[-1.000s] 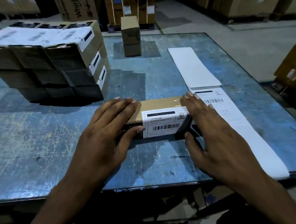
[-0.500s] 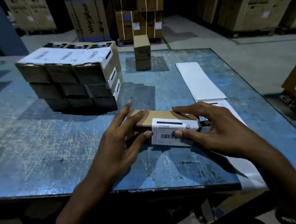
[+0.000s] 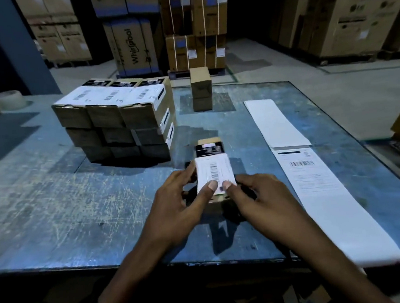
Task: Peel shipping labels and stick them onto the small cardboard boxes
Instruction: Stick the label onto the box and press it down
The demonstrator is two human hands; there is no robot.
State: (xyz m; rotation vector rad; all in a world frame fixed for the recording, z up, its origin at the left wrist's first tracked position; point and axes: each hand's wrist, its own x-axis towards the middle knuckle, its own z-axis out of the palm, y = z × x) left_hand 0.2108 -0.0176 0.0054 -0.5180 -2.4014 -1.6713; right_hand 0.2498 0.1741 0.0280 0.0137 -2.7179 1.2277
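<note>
Roughly: both hands, left hand (image 3: 174, 202) and right hand (image 3: 259, 199), grip the small box (image 3: 210, 150) mid-table, thumbs pressing its label (image 3: 214, 172) down. Labelled stack (image 3: 117, 117) done; unlabelled boxes (image 3: 201, 87) and label strip (image 3: 303, 166) left.

Near end of the small box (image 3: 210, 150) hidden under both hands (image 3: 175, 207), label (image 3: 214, 174) print blurred (barcode aside), liner strip (image 3: 341, 211) overhanging the counter (image 3: 53, 214) edge

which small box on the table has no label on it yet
The small upright box standing alone at the table's far edge; its visible faces are bare cardboard.
</note>
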